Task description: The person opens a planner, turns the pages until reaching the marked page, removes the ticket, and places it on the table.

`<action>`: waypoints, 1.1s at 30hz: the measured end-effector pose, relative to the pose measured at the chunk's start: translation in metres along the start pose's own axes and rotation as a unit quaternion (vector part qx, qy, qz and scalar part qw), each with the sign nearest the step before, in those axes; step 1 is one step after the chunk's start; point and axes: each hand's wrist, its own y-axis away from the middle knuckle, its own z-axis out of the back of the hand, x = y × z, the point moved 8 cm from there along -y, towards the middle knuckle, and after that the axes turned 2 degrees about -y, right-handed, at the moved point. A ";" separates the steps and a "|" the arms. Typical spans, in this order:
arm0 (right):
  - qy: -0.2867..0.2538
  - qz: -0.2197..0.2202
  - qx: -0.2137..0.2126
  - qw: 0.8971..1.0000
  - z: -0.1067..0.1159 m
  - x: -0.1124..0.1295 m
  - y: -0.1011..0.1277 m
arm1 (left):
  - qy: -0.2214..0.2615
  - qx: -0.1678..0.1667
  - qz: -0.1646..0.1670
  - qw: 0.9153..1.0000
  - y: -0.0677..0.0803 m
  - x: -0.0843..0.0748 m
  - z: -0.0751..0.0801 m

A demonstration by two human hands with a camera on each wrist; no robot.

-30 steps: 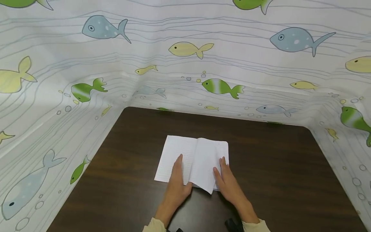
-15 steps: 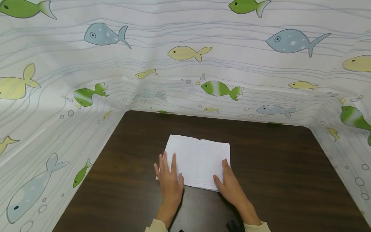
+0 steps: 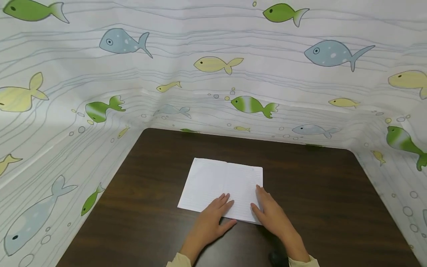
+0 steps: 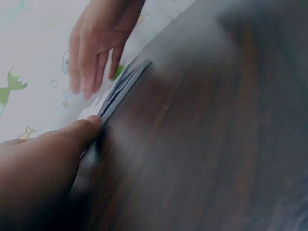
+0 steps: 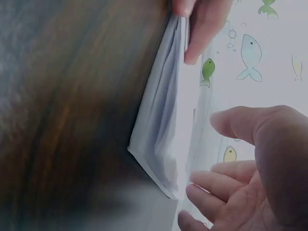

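— Where does the open white lined-paper notebook (image 3: 224, 187) lie?
— Flat on the dark brown wooden table (image 3: 320, 193), near its middle.
— And the hands?
— The left hand (image 3: 213, 218) rests open-fingered on its near edge; the right hand (image 3: 271, 215) lies flat on its right corner, gripping nothing.

Notebook (image 3: 224, 189): a second ago one leaf stands raised and curling over the middle; half a second ago it lies down on the left page; now both pages lie flat and open.

Left hand (image 3: 213, 218): earlier on the left page near the outer edge, fingers spread; now shifted rightward to the near edge by the centre fold, fingers flat on the paper, thumb out on the table (image 3: 317, 193).
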 end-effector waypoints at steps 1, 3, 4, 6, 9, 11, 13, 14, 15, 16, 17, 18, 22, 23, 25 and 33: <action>0.003 0.001 -0.001 1.000 0.001 0.000 0.000 | 0.002 0.001 0.003 1.000 0.001 0.000 0.000; 0.012 0.005 -0.008 1.000 0.003 -0.001 0.000 | 0.014 0.000 0.009 1.000 0.002 -0.002 -0.001; 0.023 0.010 -0.012 1.000 0.002 -0.001 0.000 | 0.021 -0.004 0.011 1.000 0.002 -0.003 0.000; 0.045 0.018 -0.020 0.999 0.001 -0.001 0.001 | 0.037 -0.008 0.014 0.999 0.001 -0.004 0.000; 0.053 0.028 -0.028 0.998 -0.003 -0.002 0.003 | 0.065 -0.008 0.022 0.998 -0.001 -0.005 -0.001; 0.046 0.034 -0.030 0.998 -0.006 -0.001 0.003 | 0.085 -0.007 0.038 0.996 -0.002 -0.003 -0.002; 0.031 0.047 -0.028 0.998 -0.010 0.001 0.002 | 0.105 -0.014 0.063 0.992 -0.002 0.002 -0.001; 0.024 0.055 -0.027 0.998 -0.011 0.003 0.001 | 0.111 -0.019 0.075 0.991 -0.001 0.004 0.000; 0.020 0.060 -0.024 0.998 -0.013 0.004 -0.001 | 0.114 -0.025 0.085 0.990 -0.001 0.007 0.001; 0.013 0.062 -0.022 0.998 -0.014 0.005 -0.002 | 0.116 -0.031 0.091 0.989 -0.001 0.008 0.002; 0.004 0.059 -0.017 0.998 -0.016 0.004 -0.003 | 0.118 -0.038 0.093 0.988 -0.001 0.009 0.004; -0.009 0.051 -0.014 0.999 -0.016 0.003 -0.004 | 0.117 -0.043 0.091 0.988 -0.001 0.010 0.005; -0.069 -0.003 -0.004 0.998 -0.017 -0.009 -0.005 | 0.100 -0.080 0.055 0.990 -0.004 0.007 0.016; -0.082 -0.013 -0.004 0.997 -0.016 -0.011 -0.006 | 0.096 -0.096 0.049 0.990 -0.004 0.006 0.020; -0.099 -0.026 -0.002 0.995 -0.016 -0.015 -0.008 | 0.078 -0.139 0.046 0.986 -0.004 0.008 0.029; -0.099 -0.015 0.002 0.995 -0.014 -0.014 -0.011 | -0.033 -0.345 0.104 0.932 0.006 0.021 0.070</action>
